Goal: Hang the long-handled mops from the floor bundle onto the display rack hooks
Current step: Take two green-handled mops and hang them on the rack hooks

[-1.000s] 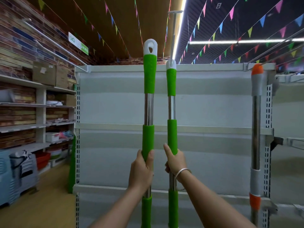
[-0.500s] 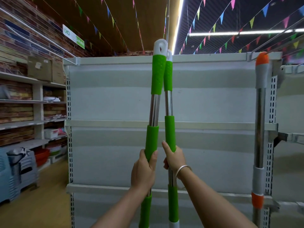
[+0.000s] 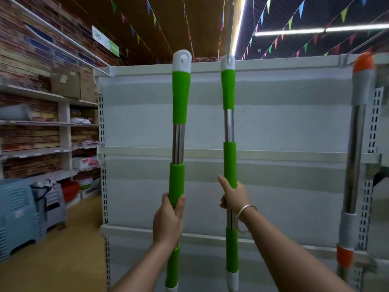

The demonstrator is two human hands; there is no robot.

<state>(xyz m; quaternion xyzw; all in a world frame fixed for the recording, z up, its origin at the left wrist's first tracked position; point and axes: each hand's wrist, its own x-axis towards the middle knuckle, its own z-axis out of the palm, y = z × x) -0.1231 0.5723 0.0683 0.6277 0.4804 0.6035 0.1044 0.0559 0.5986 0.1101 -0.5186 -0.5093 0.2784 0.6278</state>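
Two green mop handles up in front of the display rack (image 3: 273,127) rn, one per hand. Left hand (image 3: 168,220) is wrapped tight round the left green mop handle (image 3: 181,95), fingers curled on the lower green grip w/ thumb up along it. Right hand (image 3: 234,197) is closed round the right green mop handle (image 3: 229,89) at the bottom of its middle green sleeve, thumb pointing up, silver bangle (image 3: 246,216) on that wrist.

Both poles are pretty much upright, side by side but clearly apart, not touching. White caps w/ hang holes sit about level w/ the rack's top rail. Chrome sections show between the green sleeves. Can't see the mop heads, they're below the frame.

Over on the right a third pole, the orange-tipped mop handle (image 3: 357,144), stands against the rack's slotted upright; can't tell if it's actually on a hook.

Left side: wall shelves (image 3: 48,123) w/ cardboard boxes (image 3: 69,81), stacked blue plastic stools (image 3: 19,216) on the floor. Pennant bunting (image 3: 290,24) strung overhead.
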